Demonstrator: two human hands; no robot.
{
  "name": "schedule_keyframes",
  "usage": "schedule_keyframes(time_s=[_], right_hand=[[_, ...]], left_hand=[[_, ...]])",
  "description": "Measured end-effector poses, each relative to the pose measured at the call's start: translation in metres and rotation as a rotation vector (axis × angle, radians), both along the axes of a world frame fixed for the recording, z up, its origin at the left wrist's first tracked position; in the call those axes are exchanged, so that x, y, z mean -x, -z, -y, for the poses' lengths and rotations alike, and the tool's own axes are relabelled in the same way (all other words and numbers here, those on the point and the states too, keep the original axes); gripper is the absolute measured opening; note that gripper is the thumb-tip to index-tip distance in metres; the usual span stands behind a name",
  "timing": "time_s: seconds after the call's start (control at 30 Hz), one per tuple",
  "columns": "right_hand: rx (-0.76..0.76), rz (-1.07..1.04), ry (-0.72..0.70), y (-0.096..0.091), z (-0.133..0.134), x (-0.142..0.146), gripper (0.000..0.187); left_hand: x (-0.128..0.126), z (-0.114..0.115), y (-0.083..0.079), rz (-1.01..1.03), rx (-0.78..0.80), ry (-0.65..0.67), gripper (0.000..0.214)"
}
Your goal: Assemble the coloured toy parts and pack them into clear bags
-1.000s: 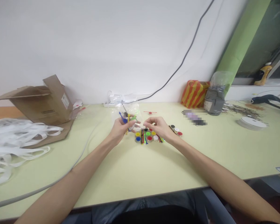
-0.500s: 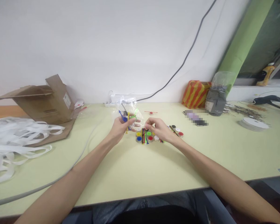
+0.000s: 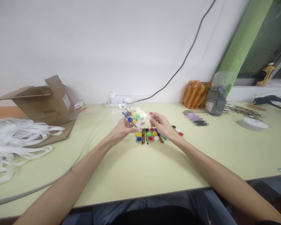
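A clear plastic bag (image 3: 134, 116) of coloured plastic pieces is raised above the surface (image 3: 121, 168); the left hand (image 3: 124, 128) holds it in a curled grip; the right hand (image 3: 162, 126) keeps a narrow grip, its fingertips (image 3: 151, 117) just beside the bag; coloured round caps (image 3: 150, 136) lie below.

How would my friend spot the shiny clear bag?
Find the pale green table under the white wall. In its middle, the person's left hand holds up a clear plastic bag. Loose colored round pieces lie below, but only the bag shines, with colored bits inside.
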State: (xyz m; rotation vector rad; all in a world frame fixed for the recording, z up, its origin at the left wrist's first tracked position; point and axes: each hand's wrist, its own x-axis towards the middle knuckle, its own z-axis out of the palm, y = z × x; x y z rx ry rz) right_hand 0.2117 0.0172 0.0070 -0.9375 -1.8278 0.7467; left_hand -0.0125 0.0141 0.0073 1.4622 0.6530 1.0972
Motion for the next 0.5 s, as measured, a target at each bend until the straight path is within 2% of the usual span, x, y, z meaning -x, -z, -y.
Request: schedule_keyframes(time_s=[0.27,0.5], right_hand=[[-0.049,0.008,0.058,-0.0004,-0.0014,-0.0022,0.021],[-0.095,0.098,0.152,-0.0028,0.0031,-0.0041,0.019]], left_hand=[[-0.0005,0.0018,-0.0054,-0.047,-0.011,0.06,0.073],[0.0031,0.0015,-0.0086,-0.046,0.005,0.09,0.084]])
